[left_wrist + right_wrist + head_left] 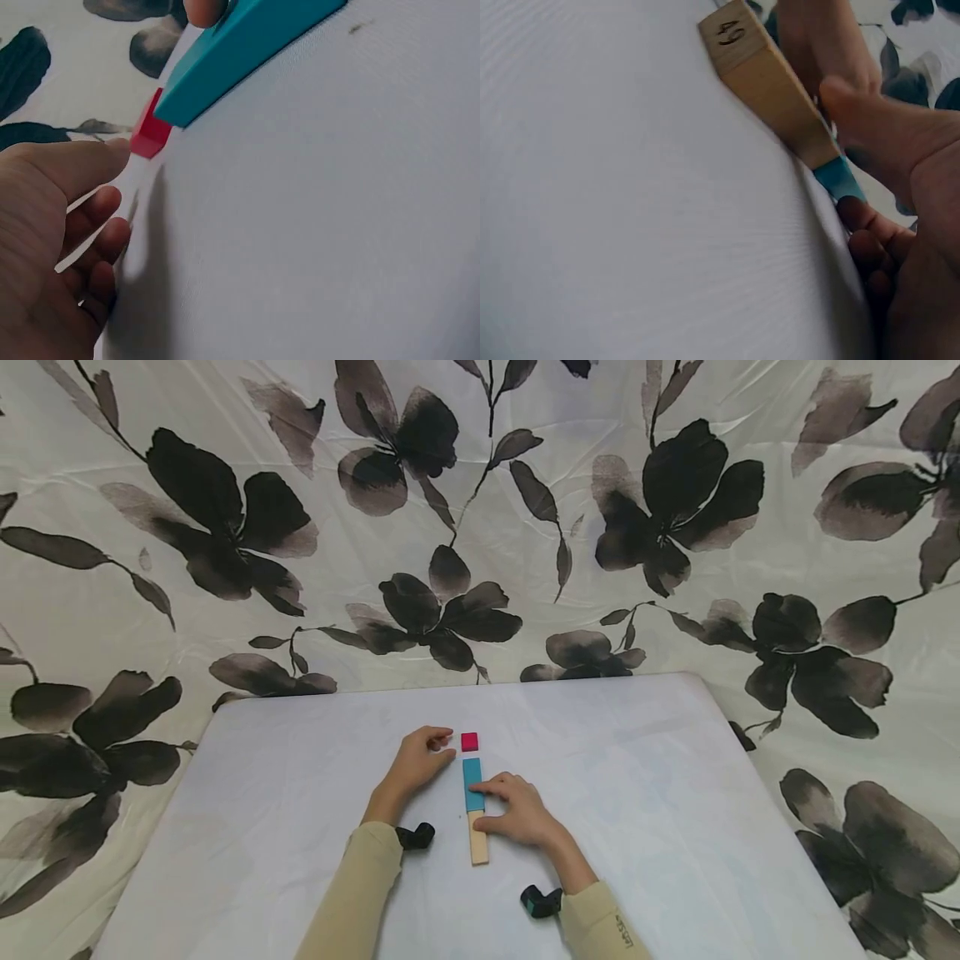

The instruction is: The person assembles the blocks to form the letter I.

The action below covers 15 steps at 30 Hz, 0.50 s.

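A small red block point(469, 742) lies at the far end of a line of blocks, a short gap from the teal block point(472, 772). Against the teal block's near end lies a plain wooden block point(478, 847), with a dark number on its end face in the right wrist view. My left hand point(420, 762) rests left of the gap, fingers loosely bent and holding nothing. From the right, my right hand point(521, 810) reaches over the line, its index fingertip touching the teal block and its thumb at the wooden block. Its other fingers are bent beside the teal block.
The blocks lie on a white table point(637, 777). Behind it hangs a white cloth with dark flowers point(442, 610). Black wrist-worn cameras point(542, 902) stick out near both sleeves.
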### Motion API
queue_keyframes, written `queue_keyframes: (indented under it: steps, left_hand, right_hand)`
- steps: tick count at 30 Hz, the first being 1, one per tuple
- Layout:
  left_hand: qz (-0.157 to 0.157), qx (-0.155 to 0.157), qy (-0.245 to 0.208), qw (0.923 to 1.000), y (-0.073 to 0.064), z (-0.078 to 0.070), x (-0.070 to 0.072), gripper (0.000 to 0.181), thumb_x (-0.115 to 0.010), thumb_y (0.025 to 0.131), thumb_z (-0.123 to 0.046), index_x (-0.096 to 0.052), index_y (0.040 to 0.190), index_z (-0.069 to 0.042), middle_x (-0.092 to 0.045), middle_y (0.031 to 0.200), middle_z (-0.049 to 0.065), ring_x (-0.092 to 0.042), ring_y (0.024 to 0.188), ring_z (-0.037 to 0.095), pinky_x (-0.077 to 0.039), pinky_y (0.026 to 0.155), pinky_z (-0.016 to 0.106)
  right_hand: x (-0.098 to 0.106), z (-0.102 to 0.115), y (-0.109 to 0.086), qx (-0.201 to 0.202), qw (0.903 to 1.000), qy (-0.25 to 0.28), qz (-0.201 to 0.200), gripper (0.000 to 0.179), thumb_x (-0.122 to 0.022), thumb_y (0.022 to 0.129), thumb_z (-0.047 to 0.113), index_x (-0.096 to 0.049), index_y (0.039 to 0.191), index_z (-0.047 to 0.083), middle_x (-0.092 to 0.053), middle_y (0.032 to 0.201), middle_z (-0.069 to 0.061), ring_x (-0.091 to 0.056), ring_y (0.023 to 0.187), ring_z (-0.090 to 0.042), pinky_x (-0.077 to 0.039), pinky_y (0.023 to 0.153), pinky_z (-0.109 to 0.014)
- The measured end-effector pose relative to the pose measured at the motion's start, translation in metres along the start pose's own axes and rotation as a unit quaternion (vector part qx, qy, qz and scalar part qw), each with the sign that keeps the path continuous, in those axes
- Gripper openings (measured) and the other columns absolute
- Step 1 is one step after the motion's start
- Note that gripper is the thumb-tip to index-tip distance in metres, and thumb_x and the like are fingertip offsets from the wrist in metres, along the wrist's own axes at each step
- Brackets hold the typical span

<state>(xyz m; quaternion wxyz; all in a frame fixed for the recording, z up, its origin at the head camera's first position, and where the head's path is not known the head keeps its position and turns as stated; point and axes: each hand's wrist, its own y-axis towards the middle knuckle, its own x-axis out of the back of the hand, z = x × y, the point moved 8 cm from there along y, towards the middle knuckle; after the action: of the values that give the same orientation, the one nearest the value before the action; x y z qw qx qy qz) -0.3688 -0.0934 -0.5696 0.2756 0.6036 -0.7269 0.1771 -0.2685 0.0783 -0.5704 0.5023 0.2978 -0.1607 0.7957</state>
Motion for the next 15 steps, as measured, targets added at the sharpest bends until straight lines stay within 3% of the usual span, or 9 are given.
queue_keyframes:
  steps: [7,10,15]
  left_hand:
    - [0.015,0.011,0.025,0.9995,-0.009,0.007,0.023,0.033,-0.068,0.091,-0.018,-0.065,0.122,-0.008,-0.063,0.107,0.004,-0.057,0.099,0.021,-0.047,0.087,0.042]
    - [0.028,0.009,0.04,0.9987,-0.012,0.005,0.035,0.034,-0.066,0.093,-0.02,-0.064,0.124,-0.008,-0.063,0.112,0.006,-0.057,0.104,0.024,-0.046,0.09,0.044]
    - [0.049,-0.009,0.083,0.9953,-0.021,-0.002,0.06,0.039,-0.066,0.093,-0.021,-0.061,0.129,-0.006,-0.061,0.12,0.012,-0.055,0.11,0.03,-0.044,0.09,0.048]
  right_hand:
    - [0.02,-0.006,0.011,-0.027,0.9982,0.054,0.001,0.046,-0.073,0.088,0.03,-0.062,0.129,0.014,-0.06,0.111,-0.003,-0.051,0.089,-0.017,-0.044,0.076,-0.032]
    - [0.044,-0.004,0.016,-0.034,0.998,0.051,-0.015,0.041,-0.072,0.09,0.023,-0.063,0.127,0.008,-0.062,0.109,-0.009,-0.054,0.085,-0.018,-0.048,0.071,-0.03]
    - [0.087,-0.005,0.02,-0.047,0.9976,0.02,-0.047,0.036,-0.069,0.091,0.018,-0.064,0.125,0.007,-0.064,0.11,-0.013,-0.058,0.089,-0.018,-0.049,0.075,-0.032]
